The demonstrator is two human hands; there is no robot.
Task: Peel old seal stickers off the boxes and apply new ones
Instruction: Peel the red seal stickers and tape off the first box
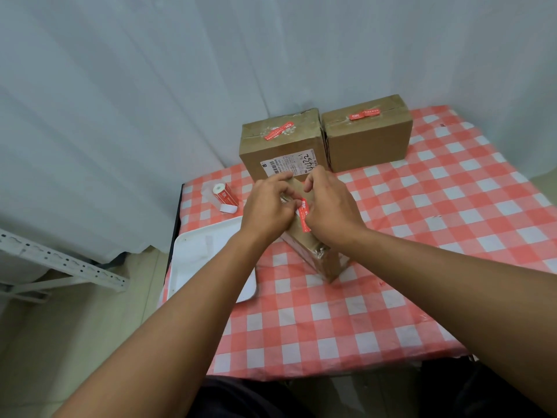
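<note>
Near box: a small brown box [313,251] lies on the worktop [391,236], in front of the two other boxes, and both hands work on its top.
Sticker on it: a red sticker [302,214] shows between the hands; one end looks lifted from the cardboard, but I cannot tell whether it is coming off or going on.
Left hand: the left hand [268,206] rests on the near box with curled fingers, which seem to pinch the sticker's edge.
Right hand: the right hand [328,206] covers the near box from the other side, its fingertips at the sticker; whether it really grips the sticker is hidden.
Back boxes: behind the near box stand a left box [280,149] and a right box [367,140], each with a red sticker on top.
Roll: a sticker roll [224,196] lies to the left of the near box.
Tray: a white tray [196,254] sits left of the near box, at the worktop's edge.
Progress: I judge the task is in an early or middle part; one box is in work, and the two back boxes may wait.
</note>
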